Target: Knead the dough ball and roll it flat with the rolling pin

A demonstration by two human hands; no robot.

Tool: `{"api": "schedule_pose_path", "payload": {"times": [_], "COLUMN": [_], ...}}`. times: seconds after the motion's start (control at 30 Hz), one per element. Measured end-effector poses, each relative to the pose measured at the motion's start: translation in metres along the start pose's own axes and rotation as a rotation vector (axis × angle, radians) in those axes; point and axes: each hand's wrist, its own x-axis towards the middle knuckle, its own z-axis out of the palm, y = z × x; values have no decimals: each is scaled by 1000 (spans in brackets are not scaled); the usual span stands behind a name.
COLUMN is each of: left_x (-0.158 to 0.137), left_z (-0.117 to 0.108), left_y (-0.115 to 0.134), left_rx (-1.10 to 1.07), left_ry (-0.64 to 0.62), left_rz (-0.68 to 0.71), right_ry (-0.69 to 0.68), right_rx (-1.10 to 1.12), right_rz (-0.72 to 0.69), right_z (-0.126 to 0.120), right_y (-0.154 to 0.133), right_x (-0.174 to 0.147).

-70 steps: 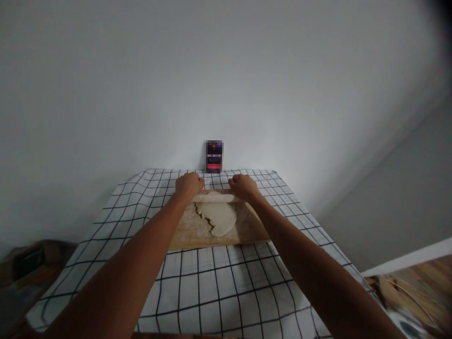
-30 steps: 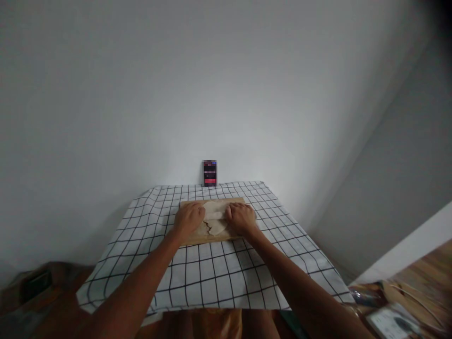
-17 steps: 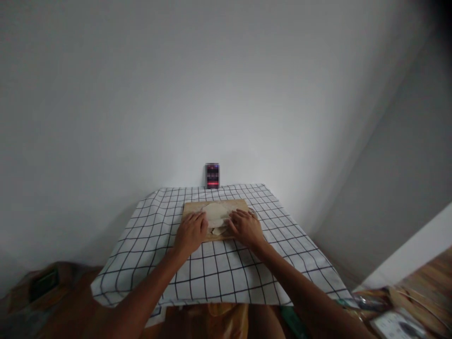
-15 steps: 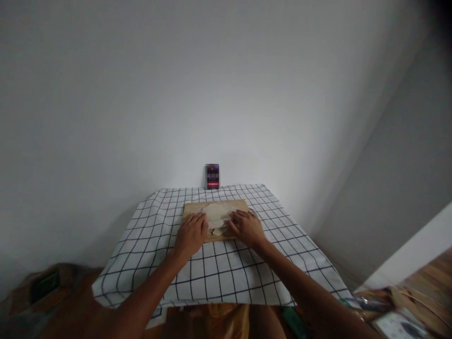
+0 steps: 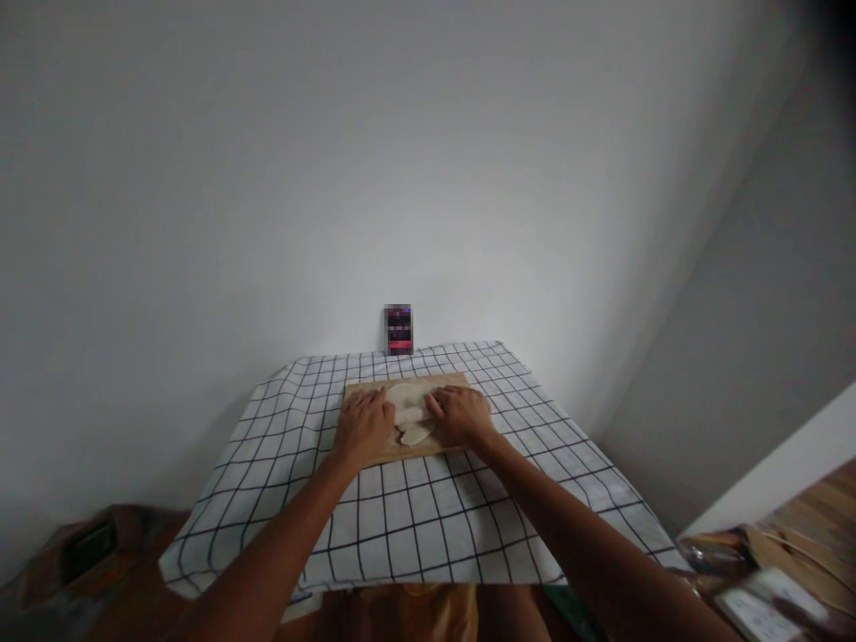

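Observation:
A flat sheet of pale dough (image 5: pixel 415 434) lies on a wooden board (image 5: pixel 394 453), showing both in front of and behind a light-coloured rolling pin (image 5: pixel 410 415). My left hand (image 5: pixel 366 423) is on the pin's left end, fingers bent over it and pointing away from me. On the right end rests my right hand (image 5: pixel 461 414), its thumb toward the middle. Only the pin's middle shows between the hands; both ends are hidden under them. One edge of the dough nearest me looks uneven.
The board lies on a table with a white, black-checked cloth (image 5: pixel 401 526). A blurred-out phone-like screen (image 5: pixel 399 330) leans on the wall at the back. Low on the left stands a cardboard box (image 5: pixel 94 544); boxes and packets (image 5: pixel 769 597) lie low on the right.
Both hands have moved slightly away from me with the rolling pin. More dough shows on the near side of the pin. The view has shifted a little.

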Motion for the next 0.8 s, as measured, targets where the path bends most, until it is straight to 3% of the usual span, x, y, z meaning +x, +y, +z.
{"api": "schedule_pose_path", "payload": {"times": [0.1,0.27,0.43,0.57,0.8], "left_x": [18,42,56,60,54], "left_z": [6,11,10,8,4], "left_y": [-8,-12,-13,-13,-11], "left_rx": [26,-4,4,-11,26], "left_ry": [0,-45,-70,-88,-60], "left_rz": [11,-160,-240,-247,-154], "right_ry": [-40,-83,-189,-168,-74], "right_rx": [-30,-31,-20,8,-6], "right_rz": [11,-69,-76,-55,-65], "right_z": [2,8,14,16,14], "right_y": [2,11,16,15,12], "right_x": [17,52,79,78,49]}}
